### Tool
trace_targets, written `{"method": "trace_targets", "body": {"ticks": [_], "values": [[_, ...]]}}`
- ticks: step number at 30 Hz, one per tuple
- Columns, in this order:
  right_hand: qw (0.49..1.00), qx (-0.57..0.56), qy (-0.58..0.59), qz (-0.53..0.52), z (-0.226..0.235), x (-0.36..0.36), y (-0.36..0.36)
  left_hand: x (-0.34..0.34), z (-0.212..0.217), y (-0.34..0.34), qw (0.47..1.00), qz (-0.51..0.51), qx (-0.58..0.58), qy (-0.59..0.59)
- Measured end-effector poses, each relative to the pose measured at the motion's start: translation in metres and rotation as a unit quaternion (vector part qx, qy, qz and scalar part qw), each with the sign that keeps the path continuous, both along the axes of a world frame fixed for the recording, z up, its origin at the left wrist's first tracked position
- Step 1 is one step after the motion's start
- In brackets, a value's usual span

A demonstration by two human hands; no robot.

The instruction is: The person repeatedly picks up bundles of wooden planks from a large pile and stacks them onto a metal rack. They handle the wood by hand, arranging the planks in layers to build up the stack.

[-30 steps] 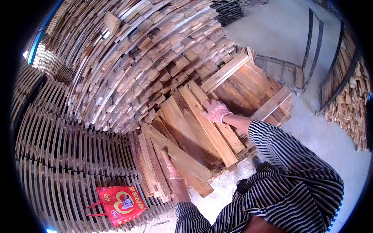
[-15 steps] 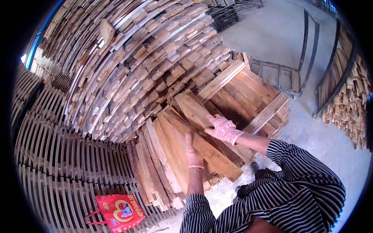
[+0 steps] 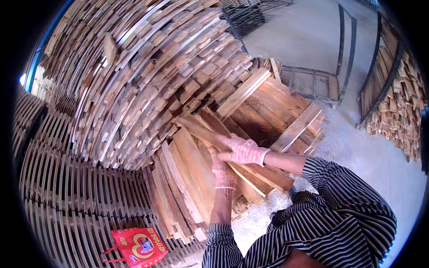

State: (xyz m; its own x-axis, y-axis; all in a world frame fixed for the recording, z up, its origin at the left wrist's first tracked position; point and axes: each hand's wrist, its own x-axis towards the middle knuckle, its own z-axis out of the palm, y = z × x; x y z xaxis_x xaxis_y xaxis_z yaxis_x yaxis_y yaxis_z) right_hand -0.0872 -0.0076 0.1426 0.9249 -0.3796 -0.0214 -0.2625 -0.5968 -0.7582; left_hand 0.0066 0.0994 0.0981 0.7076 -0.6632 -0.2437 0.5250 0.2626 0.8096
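Both hands wear pink-and-white knitted gloves and meet at a narrow wooden board (image 3: 199,131) above the near pile. My right hand (image 3: 246,151) is closed over the board's middle from the right. Against its left side, just below, my left hand (image 3: 222,172) grips the same board, its fingers partly hidden and slightly blurred. The board is tilted up on its edge. Beneath it, another plank (image 3: 275,177) slants toward me. Left of my left hand, several boards (image 3: 190,161) lie side by side, fanned out.
A tall stack of boards (image 3: 156,89) rises at the far left. Two light crosspieces (image 3: 243,93) (image 3: 297,127) lie over planks at the right. A red bag (image 3: 138,248) sits on slatted wood at lower left. A metal frame (image 3: 313,82) and more stacked wood (image 3: 395,105) stand farther right.
My hands have come closer together, the right one moving left. The board between them has turned up on its edge. The view has shifted slightly.
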Motion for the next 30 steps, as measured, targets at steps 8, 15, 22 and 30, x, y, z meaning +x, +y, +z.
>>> {"method": "trace_targets", "body": {"ticks": [8,15,22,30], "values": [[0.987,-0.052,0.083,-0.126,-0.069,0.023,-0.058,0.022,-0.039,-0.008,0.997,0.041,0.02,0.061],[0.993,-0.103,0.032,-0.042,-0.071,0.048,-0.074,0.0,-0.019,-0.014,0.997,0.012,0.043,0.069],[0.999,0.028,-0.007,-0.044,-0.021,-0.018,-0.058,0.019,-0.033,-0.042,0.97,-0.177,-0.09,-0.136],[0.984,-0.109,0.088,-0.114,-0.057,0.039,-0.048,0.06,-0.06,-0.025,0.561,-0.055,0.39,-0.728]]}}
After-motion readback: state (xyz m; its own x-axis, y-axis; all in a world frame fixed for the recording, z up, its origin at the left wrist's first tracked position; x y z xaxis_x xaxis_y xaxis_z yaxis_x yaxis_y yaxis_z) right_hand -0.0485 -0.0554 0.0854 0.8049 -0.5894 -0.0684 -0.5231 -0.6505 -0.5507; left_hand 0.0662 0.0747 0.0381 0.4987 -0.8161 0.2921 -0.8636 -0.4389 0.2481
